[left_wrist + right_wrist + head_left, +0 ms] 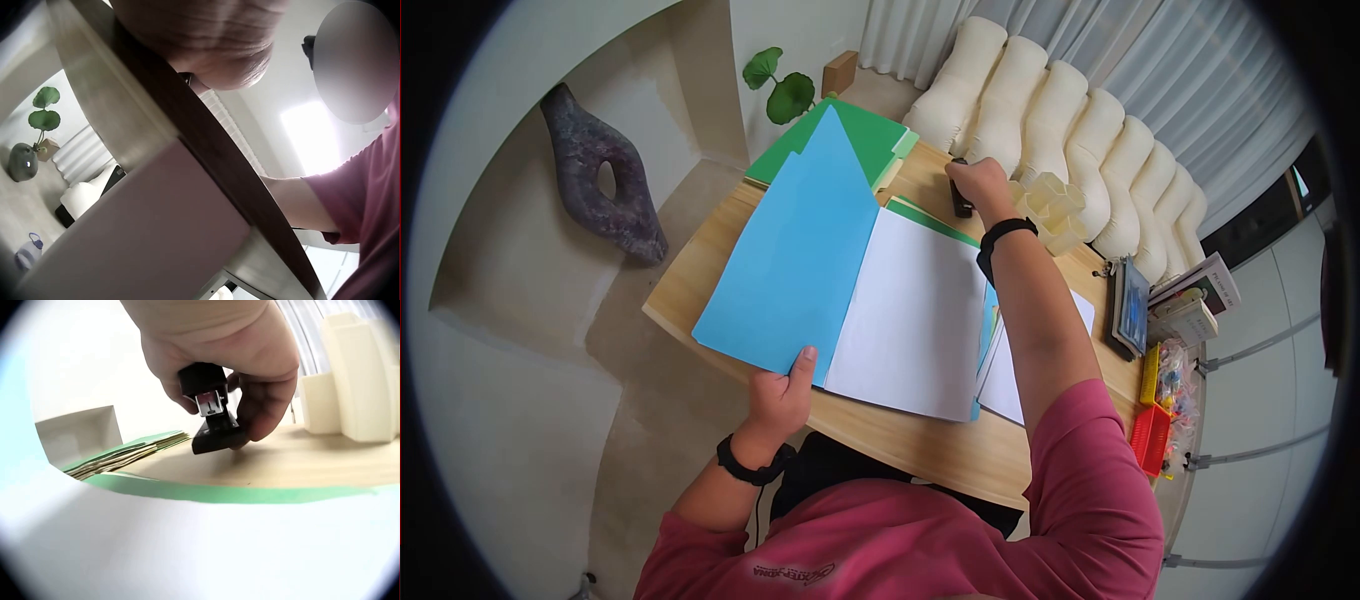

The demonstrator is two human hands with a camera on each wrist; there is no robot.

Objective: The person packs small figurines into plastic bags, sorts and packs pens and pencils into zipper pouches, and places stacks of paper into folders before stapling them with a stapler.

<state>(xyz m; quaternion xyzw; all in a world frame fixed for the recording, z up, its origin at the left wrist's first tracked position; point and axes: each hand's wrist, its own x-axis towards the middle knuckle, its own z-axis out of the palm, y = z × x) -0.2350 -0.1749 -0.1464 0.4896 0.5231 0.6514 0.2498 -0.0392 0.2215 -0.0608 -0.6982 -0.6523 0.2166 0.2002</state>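
A blue folder (790, 260) lies opened on the table, white paper (915, 310) filling its right side. My left hand (778, 405) pinches the lower edge of the blue cover, thumb on top and fingers hidden beneath. In the left wrist view, the heel of this hand (212, 44) shows at the table's edge. Beyond the paper, my right hand (988, 185) grips a black stapler (212, 415); in the right wrist view its front end points toward the camera, just above the tabletop. A green sheet edge (250, 492) shows past the paper.
Stacked green folders (785, 155) lie at the far left. A cream organizer (1055, 215) with several cells stands right of the stapler. More papers (1005, 385) sit under my right forearm. Further right are a dark blue case (1130, 310), books (1185, 318) and a red basket (1150, 440).
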